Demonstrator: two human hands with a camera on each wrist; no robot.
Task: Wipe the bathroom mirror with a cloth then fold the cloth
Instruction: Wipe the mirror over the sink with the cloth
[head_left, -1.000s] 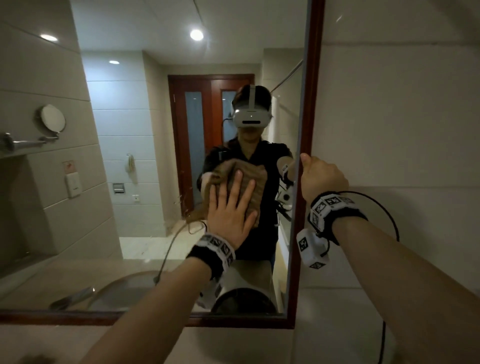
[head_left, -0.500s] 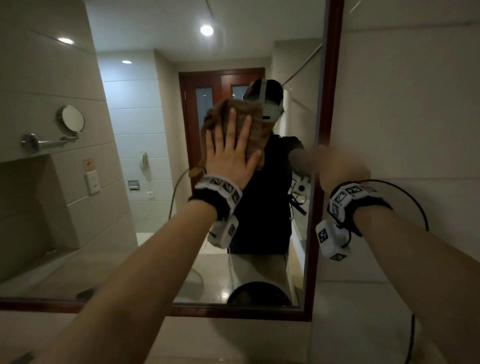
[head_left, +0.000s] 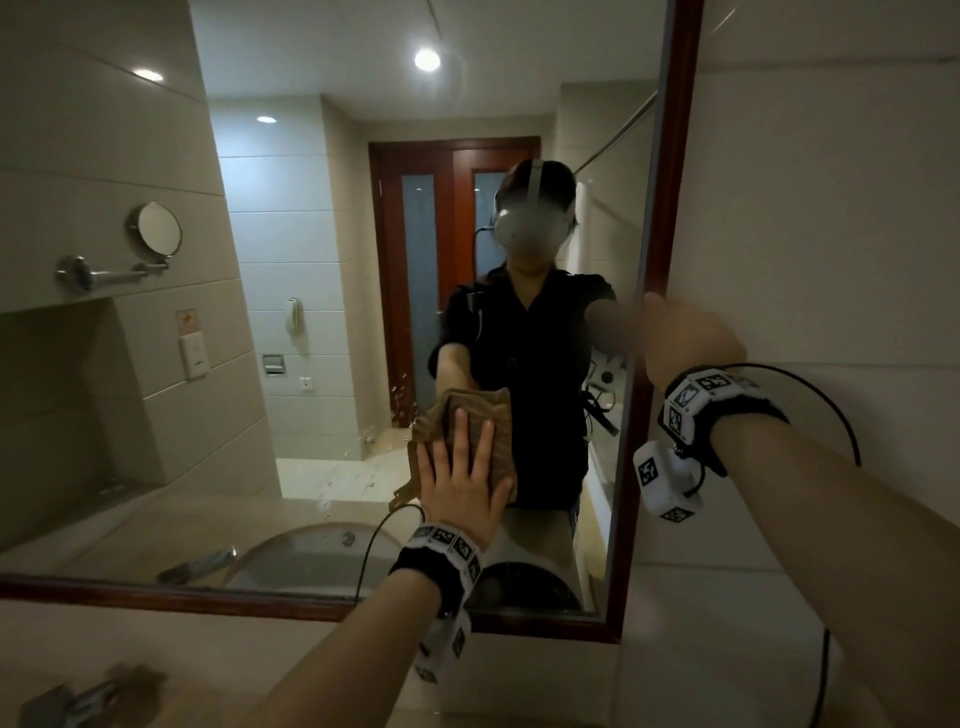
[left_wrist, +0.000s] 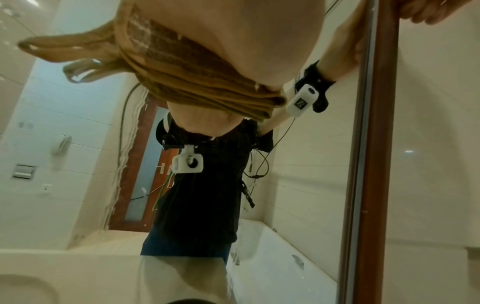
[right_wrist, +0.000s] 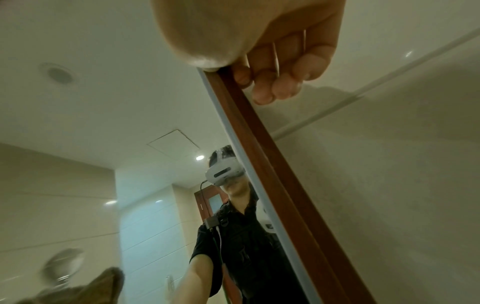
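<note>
Wiping step: the left hand (head_left: 464, 486) presses the brown cloth (head_left: 470, 415) flat against the glass of the mirror (head_left: 311, 312), low and right of centre, above the lower frame rail.
Left grip state: fingers straight and spread over the cloth, palm pushing; nothing is pinched.
Cloth location: trapped between palm and glass; the left wrist view shows it bunched in folds with a loose loop (left_wrist: 64, 47) hanging free to one side.
Right grip state: the right hand (head_left: 685, 332) curls its fingers (right_wrist: 275, 82) round the wooden frame (head_left: 670, 260) at the mirror's right edge, thumb side toward the glass.
Risk 1, cloth slip: only palm pressure holds the cloth. If the pressure eases in mid-stroke, the cloth probably drops toward the bench (head_left: 156, 660) or the basin area below.
Risk 2, uneven wipe: bunched folds give patchy contact, so streaks are likely where the wad rides on a ridge.
Risk 3, trailing loop: the free loop may drag across wiped glass and leave marks.
Risk 4, cable snag: the wrist cable (head_left: 374, 540) hangs near the lower frame rail and could catch on a downward stroke.
Risk 5, frame load: heavy leaning through the right hand may strain the frame mounting; how it is fixed cannot be seen.
Progress: folding not yet begun.
</note>
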